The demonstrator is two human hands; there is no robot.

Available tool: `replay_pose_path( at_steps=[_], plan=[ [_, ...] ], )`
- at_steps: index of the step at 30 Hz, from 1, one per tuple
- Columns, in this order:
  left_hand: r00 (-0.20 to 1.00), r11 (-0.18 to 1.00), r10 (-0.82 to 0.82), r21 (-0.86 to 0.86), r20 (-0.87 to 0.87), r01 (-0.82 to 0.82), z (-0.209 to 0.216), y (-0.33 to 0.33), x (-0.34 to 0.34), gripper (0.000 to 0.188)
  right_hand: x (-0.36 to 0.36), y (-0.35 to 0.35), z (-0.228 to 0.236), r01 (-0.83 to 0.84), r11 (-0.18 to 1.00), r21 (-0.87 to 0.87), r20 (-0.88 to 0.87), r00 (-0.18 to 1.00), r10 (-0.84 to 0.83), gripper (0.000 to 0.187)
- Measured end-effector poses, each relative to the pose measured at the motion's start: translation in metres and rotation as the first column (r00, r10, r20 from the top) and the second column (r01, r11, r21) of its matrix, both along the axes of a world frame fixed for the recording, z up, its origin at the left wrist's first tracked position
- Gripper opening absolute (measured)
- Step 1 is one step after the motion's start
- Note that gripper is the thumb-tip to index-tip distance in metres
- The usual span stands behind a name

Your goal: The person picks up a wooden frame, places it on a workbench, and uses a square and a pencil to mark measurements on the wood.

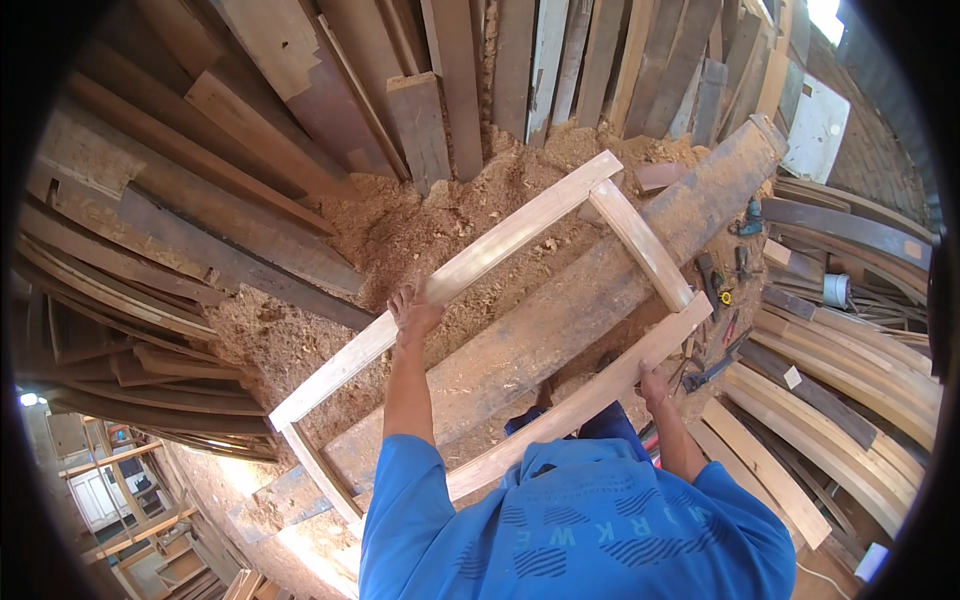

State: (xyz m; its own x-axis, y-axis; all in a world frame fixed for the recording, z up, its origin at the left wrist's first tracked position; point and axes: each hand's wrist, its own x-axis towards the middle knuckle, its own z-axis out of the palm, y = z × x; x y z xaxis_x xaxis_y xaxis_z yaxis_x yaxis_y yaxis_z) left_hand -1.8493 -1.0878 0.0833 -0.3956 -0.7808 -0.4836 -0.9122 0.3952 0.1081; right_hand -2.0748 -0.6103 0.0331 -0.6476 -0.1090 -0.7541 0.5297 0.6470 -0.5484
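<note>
A rectangular frame of pale wood (530, 222), made of two long rails and two short end rails, is tilted over a long dusty plank (540, 325). My left hand (413, 313) grips the far long rail near its middle, with the fingers over the wood. On the near long rail, toward its right end, my right hand (655, 387) is closed around the edge. Part of the near rail is hidden behind my blue shirt (600, 520).
Sawdust and shavings (430, 225) cover the ground beyond the frame. Upright boards (455, 90) lean at the back, and stacked planks (830, 400) lie at the right. A teal power tool (748, 220), a yellow-black tape measure (725, 297) and other hand tools lie right of the frame.
</note>
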Motion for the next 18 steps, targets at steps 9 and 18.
replay_pose_path(
  at_steps=[9, 18],
  plan=[
    [1.0, 1.0, 0.008, 0.014, 0.002, -0.008, 0.0039, -0.0009, -0.001, 0.092, 0.0003, -0.0052, 0.005, 0.024, 1.0, 0.018, 0.011, 1.0, -0.025, 0.037],
    [1.0, 0.998, -0.01, -0.064, -0.014, 0.009, -0.0047, -0.0027, 0.0056, 0.092, 0.0011, -0.0063, 0.0041, 0.028, 1.0, -0.007, 0.007, 1.0, -0.028, 0.035]
  ],
)
